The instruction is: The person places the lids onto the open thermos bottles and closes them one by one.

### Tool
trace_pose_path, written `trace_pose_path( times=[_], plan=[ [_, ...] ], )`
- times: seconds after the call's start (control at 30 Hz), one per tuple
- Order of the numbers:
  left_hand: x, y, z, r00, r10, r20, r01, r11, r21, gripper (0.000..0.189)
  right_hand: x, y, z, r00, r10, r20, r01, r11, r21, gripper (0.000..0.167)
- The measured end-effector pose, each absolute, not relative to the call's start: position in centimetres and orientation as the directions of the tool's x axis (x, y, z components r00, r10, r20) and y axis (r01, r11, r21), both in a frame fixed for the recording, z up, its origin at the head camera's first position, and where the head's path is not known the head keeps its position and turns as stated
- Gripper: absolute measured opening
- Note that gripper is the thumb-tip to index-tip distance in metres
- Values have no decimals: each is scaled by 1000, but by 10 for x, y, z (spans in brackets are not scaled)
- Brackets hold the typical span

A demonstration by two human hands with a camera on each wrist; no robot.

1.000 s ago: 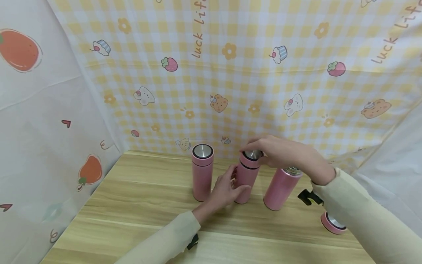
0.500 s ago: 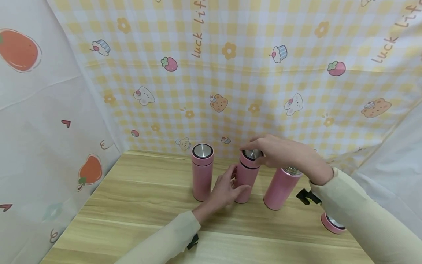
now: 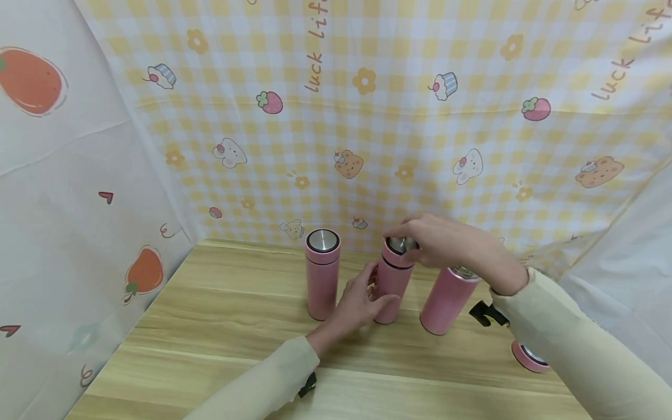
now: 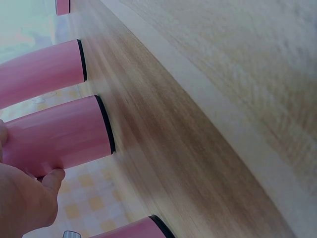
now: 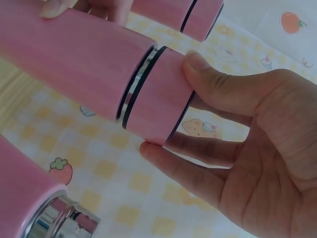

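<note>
In the head view my left hand (image 3: 359,300) holds the body of the middle pink thermos (image 3: 391,287), which stands on the table between two others. My right hand (image 3: 443,240) grips its lid (image 5: 161,96) from above, with thumb and fingers around the sides. The right wrist view shows a narrow gap between lid and body, where a strip of silvery metal neck shows. To the left stands another pink thermos (image 3: 322,286) with its steel-topped lid on. A third thermos (image 3: 450,300), to the right, has its metal mouth bare.
A loose pink lid (image 3: 529,357) lies on the wooden table (image 3: 220,326) at the right, partly behind the right sleeve. Behind the bottles hangs a yellow checked cloth (image 3: 315,175). White printed cloth (image 3: 63,245) covers the left side.
My right hand has turned slightly on the lid, and its wrist has shifted a little to the left. My left hand and the bottles stay in place.
</note>
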State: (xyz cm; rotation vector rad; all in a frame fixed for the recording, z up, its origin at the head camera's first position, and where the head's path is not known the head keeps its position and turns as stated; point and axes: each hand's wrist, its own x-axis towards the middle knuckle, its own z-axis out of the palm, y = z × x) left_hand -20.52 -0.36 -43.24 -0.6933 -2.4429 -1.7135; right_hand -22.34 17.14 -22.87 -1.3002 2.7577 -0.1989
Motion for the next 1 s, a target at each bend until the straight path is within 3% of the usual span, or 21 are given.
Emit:
trace_pose_path(
  times=[0.27, 0.5, 0.8, 1.0],
  plan=[
    [-206, -4, -432, -895, 309, 321, 409, 284, 867, 66, -223, 172, -228, -650, -760, -23, -749, 645, -154, 48],
    [-206, -3, -434, -893, 314, 322, 411, 277, 868, 67, -225, 176, -231, -627, -779, -17, -769, 622, -148, 47],
    [-207, -3, -434, -896, 317, 311, 401, 276, 873, 65, -230, 186, -236, -539, -842, 11, -830, 529, -176, 60],
    [-206, -3, -434, -892, 325, 314, 405, 266, 875, 62, -232, 187, -238, -488, -873, -2, -853, 477, -210, 60]
  ],
)
